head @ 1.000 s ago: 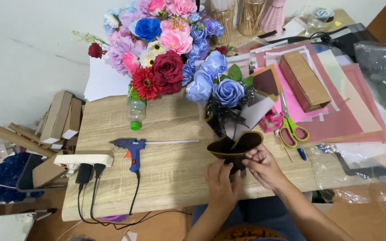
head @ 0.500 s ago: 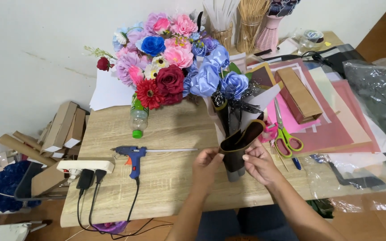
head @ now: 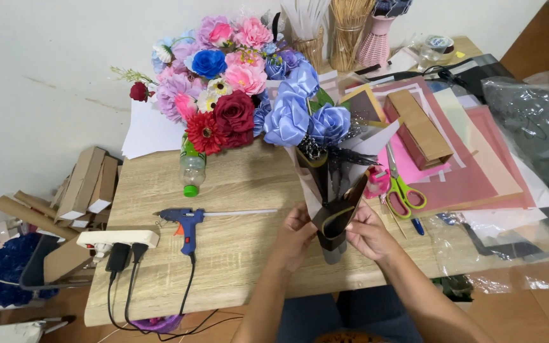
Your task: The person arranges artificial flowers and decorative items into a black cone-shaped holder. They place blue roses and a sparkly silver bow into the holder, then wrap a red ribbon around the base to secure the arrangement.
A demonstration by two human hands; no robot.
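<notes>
A small bouquet of light blue ribbon roses (head: 305, 116) stands upright over the wooden table (head: 236, 190), wrapped in brown and black paper (head: 337, 215). My left hand (head: 295, 236) grips the wrap's lower left side. On the lower right, my right hand (head: 370, 234) presses the dark outer sheet against the stem. Both hands close around the wrapped base near the table's front edge.
A blue glue gun (head: 185, 222) lies left of my hands, wired to a white power strip (head: 117, 239). Green-handled scissors (head: 401, 184) rest on pink paper sheets (head: 471, 171). A big mixed artificial flower bunch (head: 223, 95), a plastic bottle (head: 192, 168) and a brown box (head: 417, 127) sit behind.
The wrapped bouquet has been raised from lying low near the table edge to standing upright. Both hands have shifted onto its lower wrap and folded the dark paper around it.
</notes>
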